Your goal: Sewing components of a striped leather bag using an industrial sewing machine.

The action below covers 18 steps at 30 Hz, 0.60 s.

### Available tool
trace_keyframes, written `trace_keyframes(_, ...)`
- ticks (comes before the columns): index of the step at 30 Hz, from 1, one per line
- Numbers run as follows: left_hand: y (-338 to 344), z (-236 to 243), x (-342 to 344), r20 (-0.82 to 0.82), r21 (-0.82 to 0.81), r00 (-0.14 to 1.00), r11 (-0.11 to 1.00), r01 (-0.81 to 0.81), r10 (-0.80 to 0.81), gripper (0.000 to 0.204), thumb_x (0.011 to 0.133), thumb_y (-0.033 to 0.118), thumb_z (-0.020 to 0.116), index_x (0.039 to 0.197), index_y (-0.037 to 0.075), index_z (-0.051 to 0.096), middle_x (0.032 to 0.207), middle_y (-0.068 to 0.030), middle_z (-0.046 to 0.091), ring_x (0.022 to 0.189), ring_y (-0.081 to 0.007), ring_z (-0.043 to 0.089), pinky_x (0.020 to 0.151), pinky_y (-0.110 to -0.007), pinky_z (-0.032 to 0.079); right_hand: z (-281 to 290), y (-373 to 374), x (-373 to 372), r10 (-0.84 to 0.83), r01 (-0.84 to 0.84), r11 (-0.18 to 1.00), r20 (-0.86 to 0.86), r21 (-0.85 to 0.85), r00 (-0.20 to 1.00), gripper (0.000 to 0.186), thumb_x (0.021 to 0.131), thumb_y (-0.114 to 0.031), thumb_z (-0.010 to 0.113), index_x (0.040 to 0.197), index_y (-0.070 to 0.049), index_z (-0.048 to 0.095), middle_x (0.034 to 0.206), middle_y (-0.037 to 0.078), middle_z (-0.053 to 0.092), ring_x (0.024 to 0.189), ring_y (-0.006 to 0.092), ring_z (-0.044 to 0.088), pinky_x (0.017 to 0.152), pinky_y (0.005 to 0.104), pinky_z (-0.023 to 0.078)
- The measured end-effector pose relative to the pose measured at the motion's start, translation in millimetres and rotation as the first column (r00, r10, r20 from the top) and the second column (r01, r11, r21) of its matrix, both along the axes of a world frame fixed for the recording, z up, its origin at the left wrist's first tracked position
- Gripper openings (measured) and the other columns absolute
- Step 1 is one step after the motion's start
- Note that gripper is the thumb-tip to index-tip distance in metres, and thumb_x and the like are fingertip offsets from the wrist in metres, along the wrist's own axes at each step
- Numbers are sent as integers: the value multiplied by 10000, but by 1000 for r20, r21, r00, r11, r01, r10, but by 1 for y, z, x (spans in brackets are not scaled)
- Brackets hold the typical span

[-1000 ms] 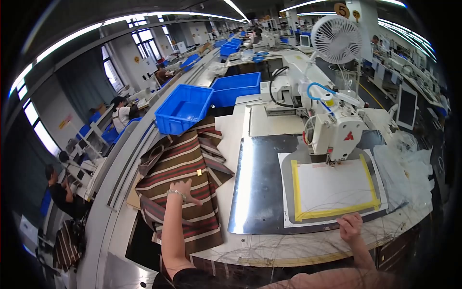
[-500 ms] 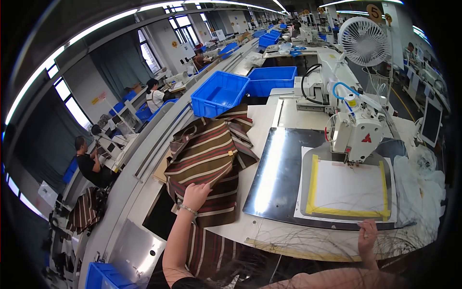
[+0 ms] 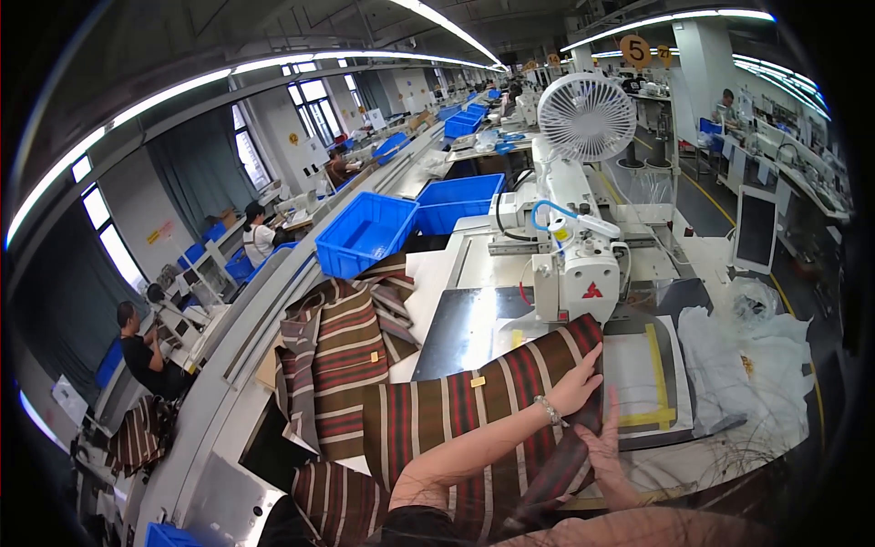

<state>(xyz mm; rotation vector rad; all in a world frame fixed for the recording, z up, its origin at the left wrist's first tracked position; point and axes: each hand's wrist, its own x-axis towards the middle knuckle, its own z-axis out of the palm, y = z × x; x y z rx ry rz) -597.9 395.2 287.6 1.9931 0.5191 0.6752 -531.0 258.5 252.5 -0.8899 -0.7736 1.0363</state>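
One striped fabric panel, brown, red and cream, lay at lower centre of the frame, draped over the sewing table toward the yellow-taped template. Held at its right edge by left hand, fingers flat and together, and right hand, fingers spread beneath. Behind, white sewing machine; upper left, blue bins; more striped pieces stacked left.
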Motion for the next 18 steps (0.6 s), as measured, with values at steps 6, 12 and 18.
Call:
trace_keyframes(6, 1, 13, 25, -368, 575, 919, 741, 347, -145, 566, 858, 228, 604, 1367, 91, 395, 1101, -122, 526, 1023, -281, 524, 880, -374, 416, -29, -45, 116, -308, 296, 951, 203, 87, 930, 819, 671, 133, 504, 1439, -56, 294, 1456, 105, 317, 1335, 218, 318, 1095, 328, 261)
trace_keyframes(12, 77, -35, -22, -409, 689, 910, 678, 258, 68, 459, 823, 281, 635, 1229, 96, 531, 1120, -98, 539, 1044, -268, 528, 881, -377, 415, -13, -85, 159, -139, 433, 839, 640, -328, 755, 497, 698, 29, 567, 1190, -44, 589, 1043, 84, 597, 956, 203, 557, 820, 309, 426)
trace_keyframes(18, 111, -29, -47, -440, 722, 819, 687, 78, 369, 584, 807, 408, 640, 1282, 109, 476, 935, -95, 575, 892, -269, 557, 795, -395, 437, 51, -43, 160, -98, 643, 759, 994, 103, -44, 373, 725, -29, 620, 1096, -66, 621, 1148, 123, 505, 983, 322, 505, 829, 423, 418)
